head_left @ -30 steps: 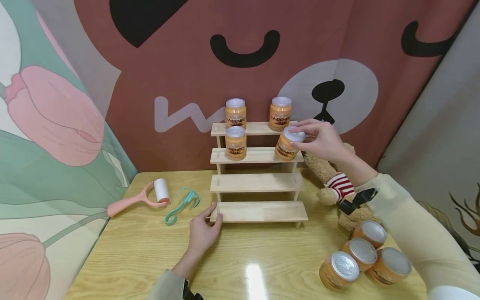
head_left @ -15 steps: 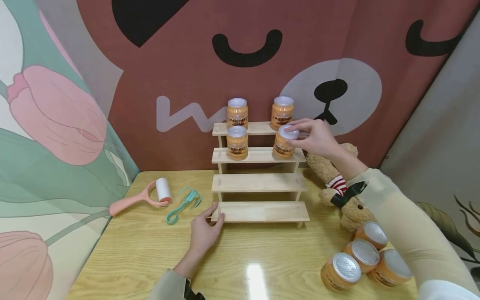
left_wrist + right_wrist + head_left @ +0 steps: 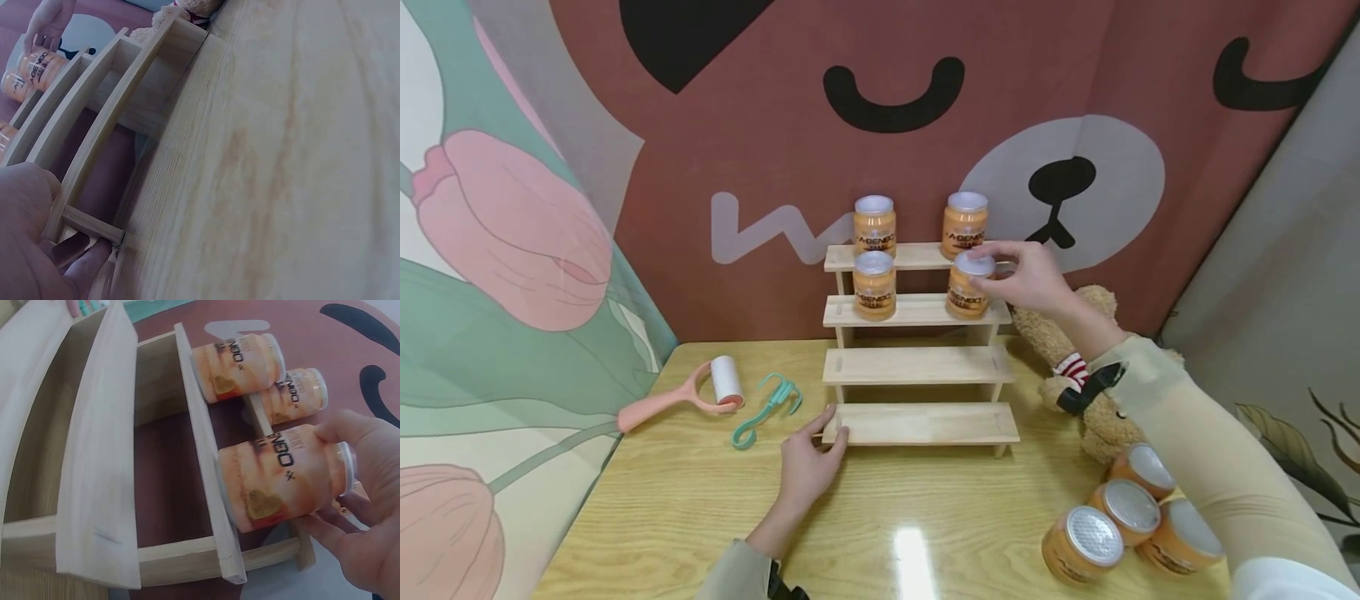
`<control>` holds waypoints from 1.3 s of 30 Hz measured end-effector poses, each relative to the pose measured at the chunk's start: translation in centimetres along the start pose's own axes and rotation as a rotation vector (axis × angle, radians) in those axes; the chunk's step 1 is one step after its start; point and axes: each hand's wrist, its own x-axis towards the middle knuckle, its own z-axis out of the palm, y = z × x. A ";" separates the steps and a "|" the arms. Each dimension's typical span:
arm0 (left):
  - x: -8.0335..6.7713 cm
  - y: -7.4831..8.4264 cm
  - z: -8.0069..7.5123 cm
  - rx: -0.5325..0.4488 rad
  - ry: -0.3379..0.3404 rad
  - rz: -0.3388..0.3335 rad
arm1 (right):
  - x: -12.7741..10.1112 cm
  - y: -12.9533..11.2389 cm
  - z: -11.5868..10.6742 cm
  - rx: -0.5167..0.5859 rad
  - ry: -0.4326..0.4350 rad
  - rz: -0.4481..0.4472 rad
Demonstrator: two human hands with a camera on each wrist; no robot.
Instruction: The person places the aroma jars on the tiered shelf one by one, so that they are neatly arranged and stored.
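The right hand (image 3: 1030, 279) gripped a cylindrical orange plastic jar (image 3: 967, 287) by its round white lid, standing on the second-highest step of the pale, smooth-grained four-step wooden rack (image 3: 917, 365); its label read partly "BENDO". The left hand (image 3: 808, 462), fingers relaxed, touched the rack's lowest step on the glossy wooden surface (image 3: 865, 533).

Black lettering is showing on the orange jars standing on the wooden rack (image 3: 917, 310). The top-step left jar (image 3: 874, 223) is bearing "A-BENDO"; the top-step right jar (image 3: 964, 223) is showing the same word. The jar (image 3: 969, 286) on the step below is reading only "…NDO" from the right wrist camera. Smaller print is staying illegible.
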 end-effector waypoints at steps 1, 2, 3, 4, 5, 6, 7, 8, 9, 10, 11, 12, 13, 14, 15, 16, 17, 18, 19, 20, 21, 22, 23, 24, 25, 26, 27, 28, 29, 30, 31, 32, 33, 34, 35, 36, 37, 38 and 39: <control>0.0 0.0 0.0 -0.001 -0.002 0.000 | -0.1 0.0 0.1 -0.002 0.008 0.000; 0.0 0.0 0.0 -0.003 -0.004 0.001 | -0.1 0.0 0.2 -0.004 0.018 0.000; -0.1 0.0 0.0 -0.003 -0.005 0.001 | -0.2 0.0 0.2 -0.003 0.028 -0.004; -0.1 0.0 0.0 -0.002 -0.006 0.000 | -0.2 0.0 0.3 -0.004 0.037 -0.009; -0.1 0.0 0.0 -0.002 -0.008 -0.002 | -0.2 0.0 0.4 -0.001 0.045 -0.014; -0.1 0.0 -0.1 -0.002 -0.010 -0.004 | -0.2 0.0 0.4 0.000 0.051 -0.021; -0.1 0.0 -0.1 -0.001 -0.011 -0.003 | -0.2 0.1 0.4 -0.002 0.054 -0.027; -0.2 0.0 -0.1 -0.001 -0.013 -0.006 | -0.2 0.1 0.4 -0.010 0.055 -0.040; -0.2 0.0 -0.1 -0.001 -0.016 -0.009 | -0.2 0.1 0.4 -0.018 0.057 -0.051; -0.2 0.1 -0.1 0.000 -0.018 -0.011 | -0.1 0.2 0.4 -0.025 0.059 -0.062; -0.2 0.1 -0.1 0.000 -0.019 -0.013 | -0.1 0.2 0.3 -0.028 0.061 -0.070; -0.2 0.1 -0.1 0.002 -0.018 -0.013 | -0.1 0.3 0.3 -0.033 0.065 -0.077; -0.2 0.1 -0.1 0.004 -0.017 -0.013 | -0.1 0.3 0.3 -0.035 0.070 -0.083; -0.2 0.1 -0.1 0.003 -0.016 -0.017 | -0.1 0.4 0.2 -0.034 0.074 -0.086; -0.1 0.1 -0.1 0.004 -0.015 -0.019 | 0.0 0.5 0.2 -0.026 0.076 -0.082; -0.1 0.1 -0.1 0.004 -0.013 -0.021 | 0.0 0.6 0.2 -0.017 0.076 -0.078; -0.1 0.1 -0.1 0.003 -0.012 -0.025 | 0.1 0.6 0.2 -0.009 0.073 -0.073; -0.1 0.1 -0.1 0.003 -0.011 -0.026 | 0.1 0.7 0.3 -0.003 0.071 -0.069; -0.1 0.1 -0.1 0.002 -0.011 -0.028 | 0.1 0.6 0.3 0.001 0.070 -0.068; -0.1 0.1 0.0 0.001 -0.010 -0.030 | 0.2 0.6 0.3 0.007 0.067 -0.065; -0.1 0.1 0.0 0.001 -0.009 -0.031 | 0.2 0.6 0.4 0.015 0.066 -0.060; -0.1 0.1 0.0 0.000 -0.008 -0.032 | 0.2 0.5 0.5 0.021 0.068 -0.056; -0.1 0.1 0.0 0.000 -0.007 -0.033 | 0.1 0.5 0.6 0.024 0.076 -0.051; -0.1 0.1 0.0 0.002 -0.005 -0.028 | 0.1 0.5 0.7 0.020 0.089 -0.047; -0.1 0.1 0.0 0.002 -0.004 -0.031 | 0.1 0.5 0.8 0.012 0.104 -0.043; -0.1 0.1 0.0 0.002 -0.003 -0.032 | 0.0 0.5 1.0 0.000 0.120 -0.040; -0.1 0.1 0.0 0.002 -0.002 -0.031 | 0.0 0.5 1.1 -0.015 0.138 -0.039; -0.1 0.1 0.0 0.002 0.001 -0.029 | 0.0 0.6 1.2 -0.032 0.156 -0.040; -0.1 0.1 0.0 0.003 0.002 -0.027 | -0.1 0.6 1.4 -0.050 0.174 -0.041; -0.1 0.1 0.0 0.003 0.003 -0.018 | -0.1 0.6 1.5 -0.064 0.187 -0.044; -0.1 0.1 0.0 0.000 0.004 -0.017 | -0.1 0.6 1.5 -0.069 0.195 -0.048; -0.1 0.1 0.0 0.000 0.005 -0.011 | -0.2 0.6 1.6 -0.071 0.199 -0.051; 0.0 0.0 0.0 -0.001 0.006 -0.006 | -0.2 0.6 1.6 -0.070 0.199 -0.051; 0.0 0.0 0.0 -0.001 0.007 -0.001 | -0.2 0.5 1.6 -0.067 0.197 -0.049; 0.0 0.0 0.0 -0.001 0.004 0.004 | -0.2 0.5 1.6 -0.065 0.194 -0.046; 0.0 0.0 0.0 -0.002 0.004 0.007 | -0.2 0.5 1.6 -0.062 0.189 -0.044; 0.0 0.1 0.0 -0.005 0.003 0.003 | -0.2 0.6 1.5 -0.062 0.184 -0.040; 0.0 0.1 0.0 -0.005 0.001 0.000 | -0.2 0.6 1.5 -0.066 0.180 -0.037; -0.1 0.1 0.0 -0.006 -0.001 -0.002 | -0.2 0.6 1.5 -0.071 0.177 -0.036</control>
